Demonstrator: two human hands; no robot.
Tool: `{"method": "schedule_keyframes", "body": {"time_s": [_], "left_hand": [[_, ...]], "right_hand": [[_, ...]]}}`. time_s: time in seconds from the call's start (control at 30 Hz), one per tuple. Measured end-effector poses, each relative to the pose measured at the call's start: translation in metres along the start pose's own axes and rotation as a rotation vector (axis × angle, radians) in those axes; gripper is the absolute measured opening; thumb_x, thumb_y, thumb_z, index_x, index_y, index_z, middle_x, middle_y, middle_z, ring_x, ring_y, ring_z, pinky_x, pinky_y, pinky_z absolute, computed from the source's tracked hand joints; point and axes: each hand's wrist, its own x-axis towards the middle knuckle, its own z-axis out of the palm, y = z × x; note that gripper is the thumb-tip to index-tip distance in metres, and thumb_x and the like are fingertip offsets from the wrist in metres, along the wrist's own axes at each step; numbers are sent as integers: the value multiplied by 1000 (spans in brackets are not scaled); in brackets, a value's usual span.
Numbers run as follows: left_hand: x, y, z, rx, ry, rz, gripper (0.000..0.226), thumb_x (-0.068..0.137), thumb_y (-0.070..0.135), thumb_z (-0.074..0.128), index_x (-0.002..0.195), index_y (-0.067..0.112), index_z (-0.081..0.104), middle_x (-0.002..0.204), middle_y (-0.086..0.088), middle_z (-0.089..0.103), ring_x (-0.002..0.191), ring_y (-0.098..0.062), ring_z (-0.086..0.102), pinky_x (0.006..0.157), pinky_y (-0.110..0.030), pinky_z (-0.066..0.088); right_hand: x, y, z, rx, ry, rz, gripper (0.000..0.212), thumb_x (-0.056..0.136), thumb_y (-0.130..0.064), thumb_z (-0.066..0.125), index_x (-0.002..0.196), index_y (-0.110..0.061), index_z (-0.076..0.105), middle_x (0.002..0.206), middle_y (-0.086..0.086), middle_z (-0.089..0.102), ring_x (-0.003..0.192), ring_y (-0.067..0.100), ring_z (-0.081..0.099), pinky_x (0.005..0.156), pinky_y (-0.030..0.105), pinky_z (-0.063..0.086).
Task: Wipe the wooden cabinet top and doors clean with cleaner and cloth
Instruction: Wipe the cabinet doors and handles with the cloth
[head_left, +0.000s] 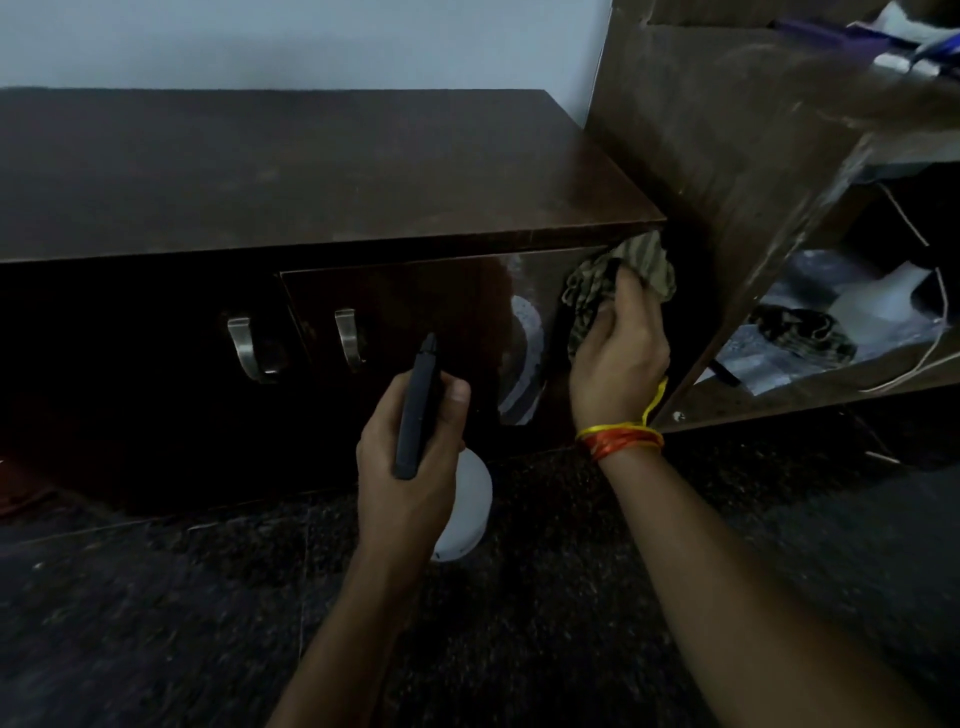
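Dark brown wood cabinet, low, against the far wall; top bare, two doors in front, two metal handles side by side near the middle. Right hand closed around a bunched striped cloth, pressing it flat on the upper right corner of the right door, just under the top's edge, likely mid-wipe there. Pale smear on the door just left of the cloth, looks like cleaner not yet wiped. Left hand wrapped shut on a spray bottle: black trigger head up, nozzle aimed at the door, white body below the palm, so held ready to spray again. One cloth, one bottle. Red and yellow thread on right wrist. Open shelf to the right, cluttered, contents unclear. Dark speckled floor near. Judgement: right door in progress, left door maybe still to do.
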Motion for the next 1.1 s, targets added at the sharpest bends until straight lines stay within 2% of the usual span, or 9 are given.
{"method": "schedule_keyframes", "body": {"time_s": [0.1,0.27,0.37,0.47,0.57,0.7,0.8,0.93,1.1], "left_hand": [[1,0,-3,-1,6,1,17,93,32,55,99,18,62,72,-14,52,67,-26,54,63,-27,49],[1,-2,-6,0,-1,5,11,93,31,55,101,28,61,73,-2,55,68,-17,57,66,-19,48],[0,-5,-7,13,6,1,13,92,32,55,100,25,62,74,-1,56,68,-12,58,66,-15,47],[-1,-7,-9,38,16,10,20,92,33,55,100,16,63,73,-2,55,66,-10,58,64,-13,46],[-1,-8,-11,42,24,-3,25,92,33,54,102,10,62,73,-6,54,66,-10,57,63,-12,45],[2,-4,-10,12,20,-25,21,92,32,55,103,15,62,76,-7,56,68,-12,58,65,-14,47],[3,-3,-11,-1,22,-20,17,92,32,55,102,19,62,76,-8,56,67,-12,58,65,-15,47],[2,-4,-16,9,40,-19,17,91,34,55,102,23,62,84,-10,60,69,-12,59,65,-16,48],[3,-9,-23,40,74,-9,37,91,35,53,113,6,60,83,-2,58,71,-6,60,66,-11,46]], "right_hand": [[4,-4,1,-20,35,-10,38,94,-2,46,130,-6,54,138,16,50,131,28,45,110,28,35],[-2,-10,6,-55,42,-34,36,92,0,47,127,-2,56,131,19,54,127,33,47,107,42,38],[-19,-25,18,-117,-5,-134,36,90,-1,50,124,-6,59,134,19,53,120,39,49,103,44,40],[-34,-32,28,-113,-46,-236,36,93,-2,49,126,-12,59,147,15,41,117,39,49,99,38,41],[-30,-21,23,-147,-89,-310,36,92,-2,53,125,-14,60,149,12,39,111,37,51,94,36,43],[-11,-6,11,-150,-57,-212,36,90,1,47,122,-10,61,148,15,39,113,38,51,97,32,36],[-9,-11,11,-142,-15,-127,38,91,0,46,127,-9,58,146,14,43,117,36,48,101,36,38],[-21,-24,20,-132,-26,-217,41,92,-2,45,130,-14,56,152,12,34,120,35,47,103,35,37],[-31,-36,29,-105,-78,-367,41,90,4,49,123,-14,62,150,11,37,112,37,46,96,35,42]]}}
